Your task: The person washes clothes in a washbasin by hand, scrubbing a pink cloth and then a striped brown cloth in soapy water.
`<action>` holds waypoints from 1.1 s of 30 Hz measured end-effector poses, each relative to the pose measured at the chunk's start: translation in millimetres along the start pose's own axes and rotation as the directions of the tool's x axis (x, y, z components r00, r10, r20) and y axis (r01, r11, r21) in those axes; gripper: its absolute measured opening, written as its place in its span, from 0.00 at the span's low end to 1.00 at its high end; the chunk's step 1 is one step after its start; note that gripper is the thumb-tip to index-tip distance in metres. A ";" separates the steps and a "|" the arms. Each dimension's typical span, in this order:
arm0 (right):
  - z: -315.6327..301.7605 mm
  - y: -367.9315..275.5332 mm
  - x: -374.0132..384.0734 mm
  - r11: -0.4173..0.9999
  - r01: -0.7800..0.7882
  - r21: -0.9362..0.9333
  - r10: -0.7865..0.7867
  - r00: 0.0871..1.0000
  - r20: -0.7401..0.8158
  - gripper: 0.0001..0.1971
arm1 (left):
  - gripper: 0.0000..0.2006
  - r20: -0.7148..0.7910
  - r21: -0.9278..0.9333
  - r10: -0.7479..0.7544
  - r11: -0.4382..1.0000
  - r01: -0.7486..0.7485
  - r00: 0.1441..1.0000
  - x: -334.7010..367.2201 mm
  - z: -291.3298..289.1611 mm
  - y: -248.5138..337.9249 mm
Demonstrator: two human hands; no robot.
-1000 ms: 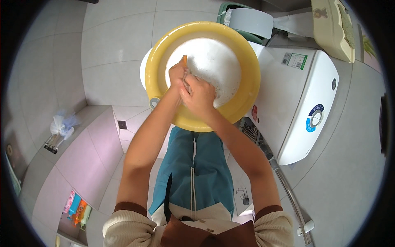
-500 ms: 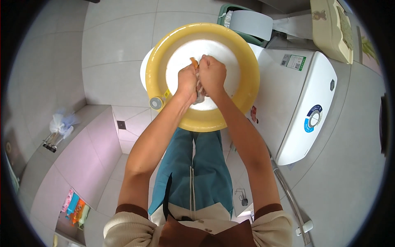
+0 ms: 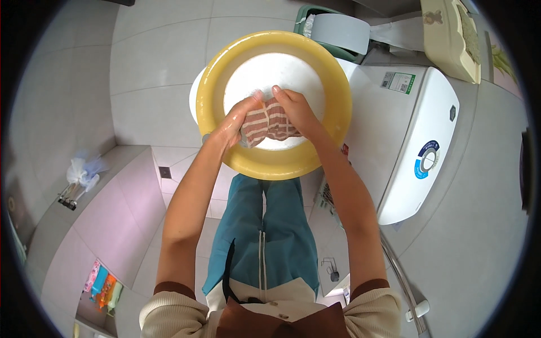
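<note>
A wet piece of cloth (image 3: 271,121) with reddish-brown and cream stripes is spread between my two hands over the basin. My left hand (image 3: 239,120) grips its left side, with the thumb on top near the upper edge. On the opposite side my right hand (image 3: 298,111) holds the cloth, its thumb pointing up and inward. The rest of my fingers are partly hidden behind the cloth. Below lies a round yellow basin (image 3: 329,67) with a white bottom. A small grey round part (image 3: 205,137) at its left rim is mostly covered by my left wrist.
To the right stands a white machine with a dial (image 3: 429,160). Behind the basin are a green bin (image 3: 304,16) and a cream-coloured container (image 3: 448,39). A metal pipe (image 3: 401,276) runs low at the right. Colourful packs (image 3: 101,287) sit in a niche at the lower left.
My fists were pressed together around the bunched cloth. Now my hands have moved apart and slightly nearer to me, and the cloth is opened out, its stripes visible.
</note>
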State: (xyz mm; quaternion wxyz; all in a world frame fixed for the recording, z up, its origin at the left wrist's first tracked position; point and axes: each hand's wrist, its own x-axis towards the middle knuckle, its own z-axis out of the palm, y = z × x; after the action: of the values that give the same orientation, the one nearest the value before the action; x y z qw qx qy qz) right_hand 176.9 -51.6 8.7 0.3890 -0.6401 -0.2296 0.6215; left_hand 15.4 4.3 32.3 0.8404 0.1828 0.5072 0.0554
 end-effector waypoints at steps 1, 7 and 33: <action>-2.9 -5.5 -3.7 0.991 -0.068 0.116 0.061 0.996 0.063 0.18 | 0.18 0.039 0.167 0.004 0.986 -0.010 0.999 3.3 -8.3 -3.3; -47.4 13.3 2.3 0.998 -0.063 -0.031 0.067 0.986 0.153 0.15 | 0.08 -0.067 0.198 0.076 0.978 -0.061 0.995 11.2 -14.2 0.8; 25.3 -5.0 17.0 0.682 0.116 -0.722 -0.472 0.824 -0.314 0.13 | 0.13 -0.393 -0.193 0.225 0.928 -0.319 0.892 55.0 45.2 -28.5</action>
State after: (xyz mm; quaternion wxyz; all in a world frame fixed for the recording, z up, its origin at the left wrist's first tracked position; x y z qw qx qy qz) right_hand 155.3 -30.1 4.0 0.2715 -0.8212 -0.4389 0.2437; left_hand 78.6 -18.1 -4.9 0.7318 0.1308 0.6118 0.2702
